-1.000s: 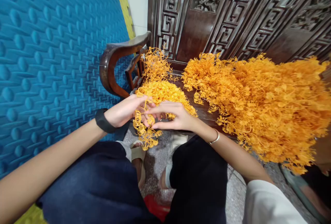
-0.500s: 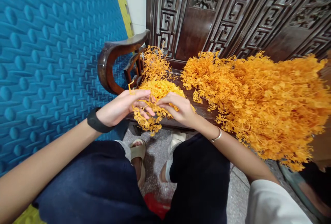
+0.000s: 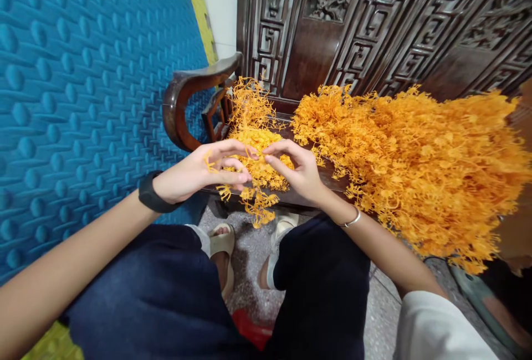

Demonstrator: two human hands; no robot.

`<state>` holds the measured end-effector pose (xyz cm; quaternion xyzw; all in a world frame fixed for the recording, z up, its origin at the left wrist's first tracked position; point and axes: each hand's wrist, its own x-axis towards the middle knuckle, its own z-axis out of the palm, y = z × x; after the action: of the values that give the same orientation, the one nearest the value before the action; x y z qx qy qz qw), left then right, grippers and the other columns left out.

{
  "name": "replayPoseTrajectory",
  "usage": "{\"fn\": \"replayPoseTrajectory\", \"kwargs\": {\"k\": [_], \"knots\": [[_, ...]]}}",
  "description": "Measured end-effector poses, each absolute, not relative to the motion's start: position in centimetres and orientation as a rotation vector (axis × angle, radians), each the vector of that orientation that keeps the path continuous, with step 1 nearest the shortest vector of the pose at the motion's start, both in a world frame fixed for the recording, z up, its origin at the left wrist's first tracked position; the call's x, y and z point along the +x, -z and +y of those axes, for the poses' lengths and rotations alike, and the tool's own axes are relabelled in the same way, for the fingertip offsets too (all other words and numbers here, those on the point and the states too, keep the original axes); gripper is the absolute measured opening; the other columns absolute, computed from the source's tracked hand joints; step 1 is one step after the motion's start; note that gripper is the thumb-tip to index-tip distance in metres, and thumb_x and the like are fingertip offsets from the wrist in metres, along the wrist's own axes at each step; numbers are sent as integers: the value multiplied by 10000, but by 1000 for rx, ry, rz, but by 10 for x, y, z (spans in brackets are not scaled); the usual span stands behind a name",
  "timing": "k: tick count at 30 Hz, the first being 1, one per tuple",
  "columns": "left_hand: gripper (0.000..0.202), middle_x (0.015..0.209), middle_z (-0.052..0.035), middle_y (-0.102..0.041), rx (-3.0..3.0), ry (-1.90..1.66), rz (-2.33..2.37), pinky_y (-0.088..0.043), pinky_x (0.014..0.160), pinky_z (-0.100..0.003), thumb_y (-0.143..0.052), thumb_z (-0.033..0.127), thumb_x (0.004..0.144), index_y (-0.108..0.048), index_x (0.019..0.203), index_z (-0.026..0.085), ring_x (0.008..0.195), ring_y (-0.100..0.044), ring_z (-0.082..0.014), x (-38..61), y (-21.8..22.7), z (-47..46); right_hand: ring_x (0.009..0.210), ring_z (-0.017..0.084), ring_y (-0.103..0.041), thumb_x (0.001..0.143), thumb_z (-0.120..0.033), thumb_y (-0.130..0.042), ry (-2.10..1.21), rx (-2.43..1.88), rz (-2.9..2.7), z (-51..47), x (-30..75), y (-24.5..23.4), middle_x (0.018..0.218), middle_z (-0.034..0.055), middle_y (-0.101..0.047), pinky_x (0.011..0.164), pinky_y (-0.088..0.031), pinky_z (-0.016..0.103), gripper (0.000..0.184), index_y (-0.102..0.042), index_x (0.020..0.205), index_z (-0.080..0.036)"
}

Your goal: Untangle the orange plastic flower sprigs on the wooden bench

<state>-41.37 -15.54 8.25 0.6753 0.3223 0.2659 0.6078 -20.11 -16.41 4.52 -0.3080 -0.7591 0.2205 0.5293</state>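
1. Dark carved wood as a backdrop: bench back (image 3: 316, 61) with openwork panels, curved armrest (image 3: 183, 99) at the left end, blue textured mat (image 3: 83, 99) beyond it, edged in yellow (image 3: 199, 11).
2. On the bench seat (image 3: 332, 180), toward the right, one big orange pile (image 3: 436, 171) of plastic-looking sprigs, spilling over the front edge.
3. Near the armrest, a smaller yellow heap (image 3: 272, 174), with a looser orange tangle (image 3: 251, 102) just behind.
4. Above the seat's front edge, between both hands, a yellow sprig (image 3: 260, 205), its cluster dangling below the fingers.
5. Left hand (image 3: 203, 169), black band (image 3: 153, 194) at the wrist: fingers parted and loosely curved around the sprig, with one end poking out near the thumb side.
6. Right hand (image 3: 305, 177), silvery bracelet (image 3: 353, 217) on the forearm: thumb and forefinger tips drawn together at a thin strand; too small to tell whether gripping it.
7. Underneath, speckled floor (image 3: 249, 271) and pale sandals (image 3: 224, 243).
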Motion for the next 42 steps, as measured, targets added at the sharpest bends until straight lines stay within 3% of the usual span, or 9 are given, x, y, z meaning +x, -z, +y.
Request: {"fn": "replayPoseTrajectory", "kwargs": {"k": [8, 10, 12, 15, 19, 24, 28, 36, 42], "knots": [[704, 1276, -49, -564, 1874, -650, 696, -370, 1053, -367, -839, 237, 517, -603, 1180, 263, 1234, -466, -276, -437, -101, -160, 644, 83, -544, 724, -340, -709, -874, -761, -1536, -132, -190, -24, 748, -18, -590, 589, -459, 231, 196, -604, 783, -185], [795, 1340, -53, -515, 1816, -636, 536, -343, 1073, -369, -855, 338, 490, -565, 1227, 267, 1286, -412, -282, -436, -101, -162, 631, 79, -536, 714, -342, -717, -1000, -726, -1527, -129, -192, -21, 728, -26, -577, 597, -468, 234, 213, -592, 793, -188], [712, 1358, -70, -498, 1713, -781, 491, -327, 1078, -374, -769, 500, 595, -556, 1223, 242, 1297, -398, -272, -429, -98, -162, 649, 81, -543, 718, -332, -717, -1108, -660, -1546, -131, -197, -23, 743, -23, -580, 622, -482, 242, 214, -584, 808, -192], [540, 1270, -97, -568, 1521, -1010, 740, -329, 1056, -385, -498, 584, 820, -560, 1174, 182, 1235, -463, -237, -414, -88, -160, 703, 92, -564, 707, -334, -730, -1198, -582, -1572, -139, -205, -31, 786, -13, -592, 651, -497, 251, 238, -568, 813, -195], [548, 1022, -93, -686, 1325, -775, 863, -406, 960, -375, -387, 587, 871, -553, 1180, 166, 1028, -598, -211, -402, -75, -156, 736, 104, -583, 732, -356, -707, -1193, -593, -1621, -149, -212, -42, 808, -3, -601, 707, -512, 278, 229, -561, 810, -198], [418, 904, -72, -697, 1484, -541, 757, -428, 890, -321, -522, 514, 832, -673, 952, 144, 874, -612, -175, -402, -66, -152, 843, 126, -607, 748, -352, -694, -1060, -598, -1623, -152, -213, -49, 871, 13, -620, 809, -512, 303, 213, -578, 842, -200], [351, 699, -28, -645, 1600, -530, 824, -439, 684, -260, -561, 471, 810, -678, 743, 147, 663, -553, -128, -404, -70, -152, 887, 140, -614, 763, -337, -682, -1009, -589, -1650, -152, -213, -52, 898, 22, -640, 848, -505, 330, 181, -588, 834, -200], [234, 588, 19, -557, 1640, -618, 949, -330, 541, -221, -736, 342, 624, -636, 626, 131, 553, -447, -81, -405, -75, -150, 928, 147, -609, 754, -349, -690, -1099, -606, -1652, -147, -215, -41, 932, 26, -650, 876, -496, 340, 198, -583, 830, -200], [255, 494, 33, -474, 1728, -710, 1087, -234, 472, -224, -717, 357, 622, -659, 620, 108, 480, -344, -64, -404, -69, -148, 840, 131, -619, 781, -408, -642, -1302, -664, -1595, -141, -216, -37, 945, 32, -652, 808, -521, 317, 303, -587, 1012, -221]]}}
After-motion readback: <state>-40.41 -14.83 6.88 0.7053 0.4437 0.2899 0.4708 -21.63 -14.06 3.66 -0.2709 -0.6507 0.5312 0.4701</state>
